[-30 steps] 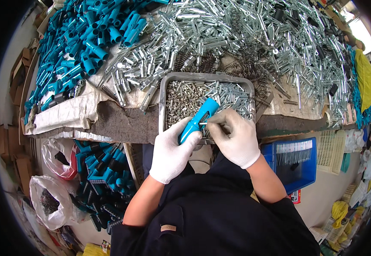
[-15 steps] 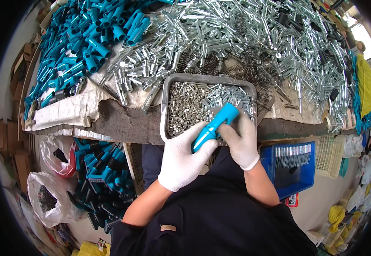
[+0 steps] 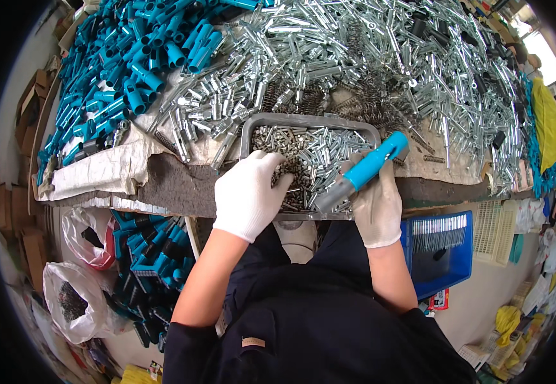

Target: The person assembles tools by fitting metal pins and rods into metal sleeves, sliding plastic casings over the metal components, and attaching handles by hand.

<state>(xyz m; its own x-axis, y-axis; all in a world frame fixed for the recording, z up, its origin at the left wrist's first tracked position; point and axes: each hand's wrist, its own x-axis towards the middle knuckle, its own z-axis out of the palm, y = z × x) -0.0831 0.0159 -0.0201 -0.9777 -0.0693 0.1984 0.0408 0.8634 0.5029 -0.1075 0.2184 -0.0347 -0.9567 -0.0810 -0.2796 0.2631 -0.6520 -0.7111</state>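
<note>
Both of my hands wear white gloves. My right hand (image 3: 378, 206) grips a blue plastic handle with a metal end (image 3: 362, 173), held slanted over the right side of a grey metal tray (image 3: 310, 121) full of small silvery metal pieces. My left hand (image 3: 249, 193) reaches into the tray's left front part, fingers curled down among the small pieces; what it holds, if anything, is hidden.
A heap of blue plastic handles (image 3: 130, 70) lies at the bench's back left, and a broad pile of silvery metal rods and springs (image 3: 367, 57) covers the rest. Below the bench are a blue crate (image 3: 441, 253), plastic bags (image 3: 79, 294) and more blue parts (image 3: 153, 256).
My left hand let go of the blue handle and moved left into the tray. My right hand now holds the handle alone, swung out to the right.
</note>
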